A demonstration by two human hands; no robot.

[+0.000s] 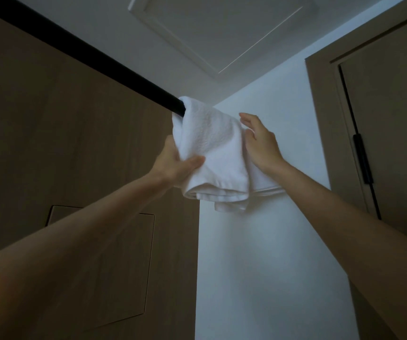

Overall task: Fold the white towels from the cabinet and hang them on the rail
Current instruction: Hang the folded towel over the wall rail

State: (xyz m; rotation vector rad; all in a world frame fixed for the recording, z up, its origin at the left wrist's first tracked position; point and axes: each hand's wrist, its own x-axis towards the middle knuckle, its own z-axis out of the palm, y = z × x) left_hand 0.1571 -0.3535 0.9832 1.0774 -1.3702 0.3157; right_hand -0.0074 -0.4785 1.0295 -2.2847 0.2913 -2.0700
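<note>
Left forearm: the left forearm (62, 241) is nearest the camera, bare, rising from the lower left corner toward the middle of the view.
Right forearm: the right forearm (345, 212) comes in bare from the right edge, angled up and inward.
Left fingers: clamped on the towel; the thumb (194, 162) presses on the front of the cloth and the other fingers are hidden behind it.
Left hand: the left hand (173, 165) grips the left side of the hanging cloth, about halfway down.
Right fingers: the fingers (246, 119) are stretched out and slightly apart, lying against the right edge of the cloth, not curled round it.
Right hand: the right hand (259, 141) shows its back to the camera and rests on the towel's right side, a little higher than the left hand.
White towel: the white towel (212, 143) is folded and draped over the far end of the rail, between the two hands; a front layer hangs down, and a rear layer shows below and to the right of its hem.
Rail: the black rail (87, 52) runs overhead from the upper left corner to the towel, which covers its end.
Left wall: a brown wood panel (38, 143) with a square hatch (104, 261) set into it.
Behind the towel: a white wall (259, 266).
Right side: a brown door (394, 119) with a black fitting (362, 158) on its edge.
Above: a pale ceiling with a framed ceiling panel (222, 33).
</note>
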